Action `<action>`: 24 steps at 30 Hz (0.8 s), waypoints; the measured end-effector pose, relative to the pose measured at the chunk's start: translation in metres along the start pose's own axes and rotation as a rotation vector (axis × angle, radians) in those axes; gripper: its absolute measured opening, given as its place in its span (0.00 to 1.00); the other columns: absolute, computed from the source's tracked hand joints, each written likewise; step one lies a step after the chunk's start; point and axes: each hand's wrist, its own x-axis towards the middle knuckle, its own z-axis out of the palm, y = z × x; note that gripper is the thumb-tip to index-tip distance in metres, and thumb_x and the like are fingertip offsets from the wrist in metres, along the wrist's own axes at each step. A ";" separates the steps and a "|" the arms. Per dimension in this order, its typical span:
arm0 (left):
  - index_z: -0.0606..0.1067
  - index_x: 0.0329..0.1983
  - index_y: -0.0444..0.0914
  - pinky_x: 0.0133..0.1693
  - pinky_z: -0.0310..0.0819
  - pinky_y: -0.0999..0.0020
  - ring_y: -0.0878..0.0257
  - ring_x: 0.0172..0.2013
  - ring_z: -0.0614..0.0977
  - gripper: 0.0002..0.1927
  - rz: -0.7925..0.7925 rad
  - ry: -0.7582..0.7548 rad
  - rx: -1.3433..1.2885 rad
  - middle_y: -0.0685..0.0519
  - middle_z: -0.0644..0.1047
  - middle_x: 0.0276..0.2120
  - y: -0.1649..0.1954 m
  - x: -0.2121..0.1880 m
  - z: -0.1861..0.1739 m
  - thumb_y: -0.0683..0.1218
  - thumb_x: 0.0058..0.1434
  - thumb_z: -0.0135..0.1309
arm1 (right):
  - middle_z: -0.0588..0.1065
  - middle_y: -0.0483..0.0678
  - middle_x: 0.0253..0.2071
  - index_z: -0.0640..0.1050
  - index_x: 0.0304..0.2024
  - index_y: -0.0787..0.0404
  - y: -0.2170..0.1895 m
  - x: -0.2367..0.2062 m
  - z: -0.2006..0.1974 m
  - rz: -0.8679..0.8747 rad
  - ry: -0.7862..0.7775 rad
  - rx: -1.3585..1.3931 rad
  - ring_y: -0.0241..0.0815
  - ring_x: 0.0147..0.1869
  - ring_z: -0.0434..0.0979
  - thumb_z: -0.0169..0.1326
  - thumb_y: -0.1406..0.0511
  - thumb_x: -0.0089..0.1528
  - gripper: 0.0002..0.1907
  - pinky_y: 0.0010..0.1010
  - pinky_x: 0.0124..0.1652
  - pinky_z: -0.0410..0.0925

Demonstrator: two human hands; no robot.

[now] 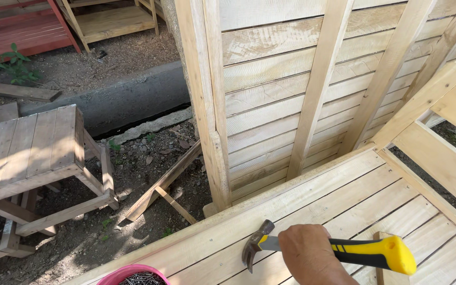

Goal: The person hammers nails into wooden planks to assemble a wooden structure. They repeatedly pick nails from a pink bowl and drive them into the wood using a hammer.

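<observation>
Outdoors on gravelly dirt, a slatted wooden platform (344,195) fills the lower right. Near its front edge the right hand (308,254) is clenched around a yellow-and-black hammer (339,249) (steel head resting on a plank). A pink tub of nails (133,275) sits at the platform's left corner.

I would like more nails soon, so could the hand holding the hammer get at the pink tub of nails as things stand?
Probably yes: the hand is close to the pink tub, with only bare planks between, but it is full with the hammer.
</observation>
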 end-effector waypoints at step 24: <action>0.50 0.78 0.50 0.67 0.40 0.36 0.48 0.77 0.45 0.50 -0.518 0.214 -0.061 0.49 0.48 0.77 -0.155 -0.051 -0.047 0.65 0.53 0.53 | 0.80 0.51 0.46 0.80 0.46 0.56 0.004 0.008 0.020 -0.040 0.010 -0.002 0.55 0.50 0.82 0.52 0.65 0.65 0.09 0.57 0.45 0.75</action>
